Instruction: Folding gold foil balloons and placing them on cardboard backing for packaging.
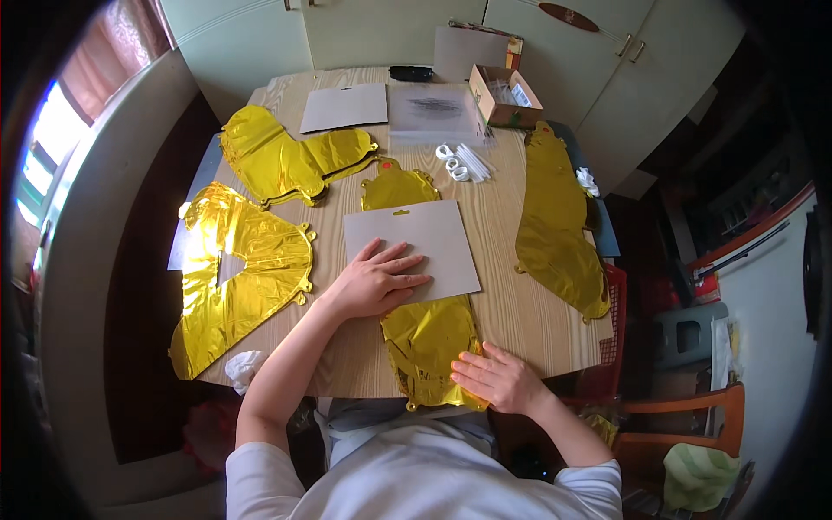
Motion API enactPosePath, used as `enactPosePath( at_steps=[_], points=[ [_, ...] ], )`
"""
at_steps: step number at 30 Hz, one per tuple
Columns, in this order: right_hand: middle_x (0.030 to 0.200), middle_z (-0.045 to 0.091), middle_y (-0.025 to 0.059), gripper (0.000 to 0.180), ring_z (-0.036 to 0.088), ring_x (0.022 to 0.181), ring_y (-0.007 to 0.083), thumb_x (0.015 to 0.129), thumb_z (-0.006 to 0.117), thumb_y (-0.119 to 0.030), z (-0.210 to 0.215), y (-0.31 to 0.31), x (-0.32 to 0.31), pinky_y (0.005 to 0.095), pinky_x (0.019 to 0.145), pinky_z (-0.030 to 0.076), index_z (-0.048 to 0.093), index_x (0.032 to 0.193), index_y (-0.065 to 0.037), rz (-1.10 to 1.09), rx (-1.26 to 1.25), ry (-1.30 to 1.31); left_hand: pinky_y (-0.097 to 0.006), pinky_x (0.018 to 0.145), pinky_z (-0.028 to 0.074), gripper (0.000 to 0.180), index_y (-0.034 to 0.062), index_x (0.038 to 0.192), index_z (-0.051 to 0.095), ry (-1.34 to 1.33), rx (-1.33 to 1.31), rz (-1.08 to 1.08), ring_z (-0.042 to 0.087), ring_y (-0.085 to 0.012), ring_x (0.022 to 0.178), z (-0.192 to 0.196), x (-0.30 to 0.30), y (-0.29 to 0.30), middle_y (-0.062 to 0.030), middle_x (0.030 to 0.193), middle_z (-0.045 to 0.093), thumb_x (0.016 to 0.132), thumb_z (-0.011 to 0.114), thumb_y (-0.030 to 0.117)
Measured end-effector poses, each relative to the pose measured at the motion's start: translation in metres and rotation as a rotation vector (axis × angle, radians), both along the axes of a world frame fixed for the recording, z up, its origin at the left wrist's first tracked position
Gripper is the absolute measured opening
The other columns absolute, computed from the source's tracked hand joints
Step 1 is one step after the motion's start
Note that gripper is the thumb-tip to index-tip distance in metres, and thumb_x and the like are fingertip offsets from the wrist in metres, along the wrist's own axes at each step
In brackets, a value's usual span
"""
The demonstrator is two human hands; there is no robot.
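Across the middle of the frame, a big pale wood-grain table (503,208). At the left, a bent, shiny gold foil sheet (277,256); at the right, a long, shiny gold foil piece (555,217); at the upper left, a crooked, shiny gold foil shape (277,160). All near the edges, maybe to leave room in the centre. Down the centre, a flat gold foil strip (429,347), its middle under a stiff grey-white card (442,243). On the card, a bare left hand (373,282), fingers spread apart, perhaps to stop any slipping. On the strip's lower right edge, a bare right hand (498,381), fingers close together, maybe to steady that side; thumb hidden, so no telling about a pinch. At the upper right, a small brown cardboard box (510,113), likely for keeping bits together. Near upper centre, thin white sticks (472,163) beside white ribbon rolls (452,163), easy to reach.
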State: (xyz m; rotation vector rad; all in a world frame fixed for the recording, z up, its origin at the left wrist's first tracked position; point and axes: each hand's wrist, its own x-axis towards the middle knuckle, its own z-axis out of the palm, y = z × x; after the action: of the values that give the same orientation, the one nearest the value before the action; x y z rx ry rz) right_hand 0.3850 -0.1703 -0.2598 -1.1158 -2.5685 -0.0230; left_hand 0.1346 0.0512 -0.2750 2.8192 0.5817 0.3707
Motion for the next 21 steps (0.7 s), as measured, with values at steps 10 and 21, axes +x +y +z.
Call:
enactPosePath(
  at_steps=[10,21],
  points=[
    [0.114,0.070,0.0034,0.023,0.063,0.113,0.0210,0.088,0.062,-0.022,0.003,-0.022,-0.017,0.0450,0.104,0.046,0.072,0.107,-0.012,0.020,-0.015,0.080,-0.056,0.115,0.022,0.041,0.0309,0.135,0.058,0.017,-0.005,-0.053,0.037,-0.0299,0.141,0.002,-0.006,-0.017,-0.0030,0.146,0.050,0.094,0.057,0.034],
    [0.115,0.069,0.0010,0.024,0.062,0.113,0.0181,0.087,0.060,-0.020,-0.001,-0.087,-0.058,0.0445,0.103,0.046,0.071,0.107,-0.015,0.086,-0.065,0.170,-0.054,0.117,0.021,0.042,0.0307,0.135,0.058,0.053,-0.065,-0.116,0.036,-0.0286,0.142,0.011,-0.031,-0.082,-0.0018,0.148,0.047,0.093,0.060,0.032]
  ],
)
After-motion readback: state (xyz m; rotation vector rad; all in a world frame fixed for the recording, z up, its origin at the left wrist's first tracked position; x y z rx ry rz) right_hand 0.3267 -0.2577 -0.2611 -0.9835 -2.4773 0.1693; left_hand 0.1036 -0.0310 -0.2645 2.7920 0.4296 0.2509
